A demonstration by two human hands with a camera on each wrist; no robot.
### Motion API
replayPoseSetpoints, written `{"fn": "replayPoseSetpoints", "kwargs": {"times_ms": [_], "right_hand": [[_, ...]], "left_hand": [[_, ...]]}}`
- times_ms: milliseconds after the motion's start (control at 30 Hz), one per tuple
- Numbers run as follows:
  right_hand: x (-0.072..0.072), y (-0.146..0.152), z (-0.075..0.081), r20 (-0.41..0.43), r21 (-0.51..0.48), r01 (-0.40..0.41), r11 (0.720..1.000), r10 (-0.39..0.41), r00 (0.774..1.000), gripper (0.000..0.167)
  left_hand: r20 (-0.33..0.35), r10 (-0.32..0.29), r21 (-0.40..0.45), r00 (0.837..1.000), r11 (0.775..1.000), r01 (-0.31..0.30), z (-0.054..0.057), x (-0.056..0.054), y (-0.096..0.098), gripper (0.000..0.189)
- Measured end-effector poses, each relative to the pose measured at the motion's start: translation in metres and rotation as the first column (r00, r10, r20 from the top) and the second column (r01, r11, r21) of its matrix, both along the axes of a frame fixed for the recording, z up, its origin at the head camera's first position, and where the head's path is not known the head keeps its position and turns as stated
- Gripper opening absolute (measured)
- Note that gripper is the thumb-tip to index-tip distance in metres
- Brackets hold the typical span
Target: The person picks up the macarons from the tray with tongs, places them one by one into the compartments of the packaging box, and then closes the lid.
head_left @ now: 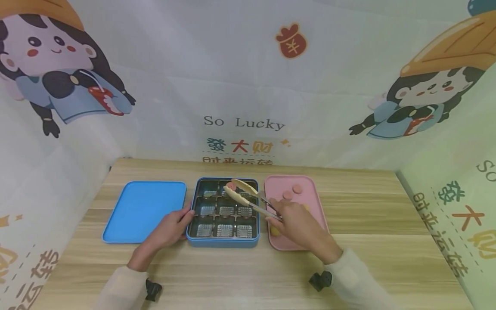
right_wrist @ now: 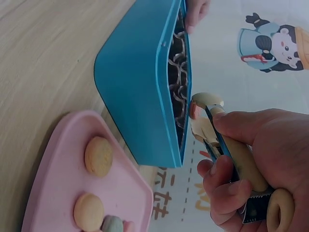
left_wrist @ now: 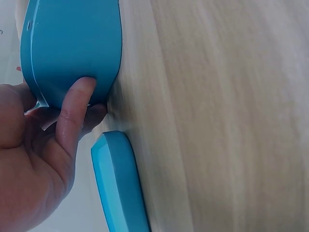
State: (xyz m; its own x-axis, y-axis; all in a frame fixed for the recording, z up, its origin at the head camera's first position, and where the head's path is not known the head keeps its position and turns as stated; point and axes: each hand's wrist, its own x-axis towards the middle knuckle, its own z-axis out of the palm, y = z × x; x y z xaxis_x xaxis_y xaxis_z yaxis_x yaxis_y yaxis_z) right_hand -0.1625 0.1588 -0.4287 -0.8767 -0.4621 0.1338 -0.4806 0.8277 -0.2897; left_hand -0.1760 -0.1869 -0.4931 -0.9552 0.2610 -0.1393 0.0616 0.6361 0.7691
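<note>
Two bare hands work around a square blue box (head_left: 222, 242) with nine compartments. A pink macaron (head_left: 231, 186) sits between the tips of cream-tipped tongs (head_left: 237, 196), over the middle of the box's back row; whether it touches the compartment, I cannot tell. The tongs slant from the box's right side toward its back, leaning left. The right hand (head_left: 300, 221), right of the box, is wrapped around them, so the macaron lies ahead and leftward of it. The left hand (head_left: 172, 228), well apart, grips the box's left side, the macaron ahead and rightward. Neither hand is clearly nearer; only the right reaches it, through the tongs.
</note>
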Motion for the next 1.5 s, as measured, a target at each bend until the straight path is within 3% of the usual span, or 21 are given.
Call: {"fn": "replayPoseSetpoints", "kwargs": {"times_ms": [167, 433, 867, 1200, 1500], "right_hand": [[-0.001, -0.005, -0.004, 0.024, -0.004, 0.017, 1.0, -0.017, 1.0, 0.024], [-0.001, -0.007, -0.007, 0.066, -0.024, 0.03, 0.999, -0.029, 0.997, 0.028], [-0.001, -0.003, -0.011, 0.057, -0.026, 0.018, 0.999, -0.017, 0.998, 0.038], [0.004, 0.022, -0.013, -0.071, -0.051, 0.028, 0.998, -0.032, 0.997, 0.049], [0.023, 0.064, -0.01, -0.062, -0.033, 0.052, 0.998, -0.054, 0.997, 0.048]], "left_hand": [[-0.003, 0.0, -0.002, 1.0, 1.0, 0.0, -0.001, -0.001, 0.001, 0.054], [0.009, -0.001, -0.007, 1.0, 1.0, 0.001, 0.001, 0.0, 0.003, 0.053], [0.018, -0.001, -0.006, 1.0, 1.0, 0.001, -0.002, 0.001, 0.001, 0.054], [0.005, -0.009, -0.01, 1.0, 1.0, 0.009, -0.001, 0.002, -0.001, 0.054], [-0.005, -0.018, -0.011, 1.0, 1.0, 0.018, -0.001, -0.002, 0.001, 0.053]]}}
